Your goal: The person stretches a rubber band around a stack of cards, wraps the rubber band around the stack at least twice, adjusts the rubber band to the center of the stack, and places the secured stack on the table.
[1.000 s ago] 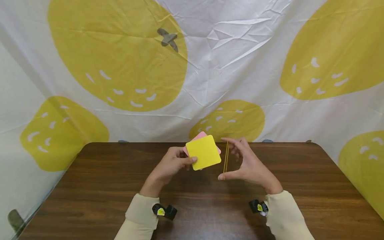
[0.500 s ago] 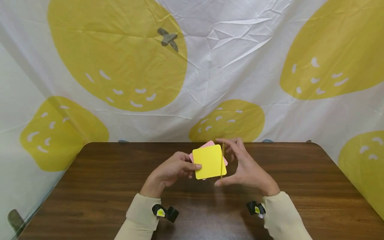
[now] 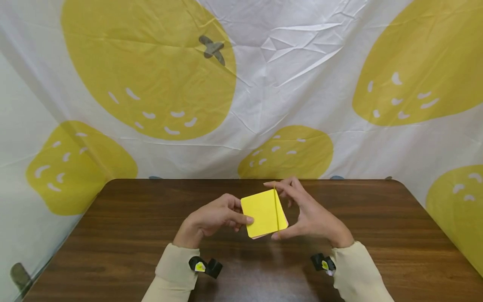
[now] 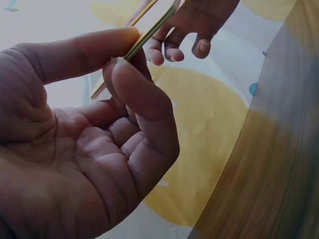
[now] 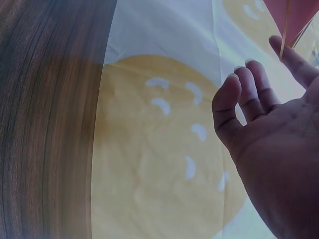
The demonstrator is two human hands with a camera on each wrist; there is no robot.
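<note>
A small stack of square cards with rounded corners (image 3: 259,213) is held above the table, yellow on top. My left hand (image 3: 216,216) pinches its left edge, thumb on the yellow face. Thin card edges (image 4: 154,30) show at those fingertips in the left wrist view. On my right hand (image 3: 309,216), a yellowish rubber band (image 3: 276,207) is stretched between the spread index finger and thumb. One strand crosses the yellow face near the right edge. In the right wrist view, a pink card face (image 5: 293,17) appears behind the band, and the other fingers are loosely bent.
A brown wood-grain table (image 3: 113,239) lies beneath both hands. Behind it hangs a white cloth (image 3: 188,161) with large yellow fruit prints. Black wrist cameras (image 3: 205,267) sit at both cuffs.
The cards have moved right and down into the rubber band, which stood apart from them a second ago. Pink corners that stuck out have mostly gone behind the yellow card.
</note>
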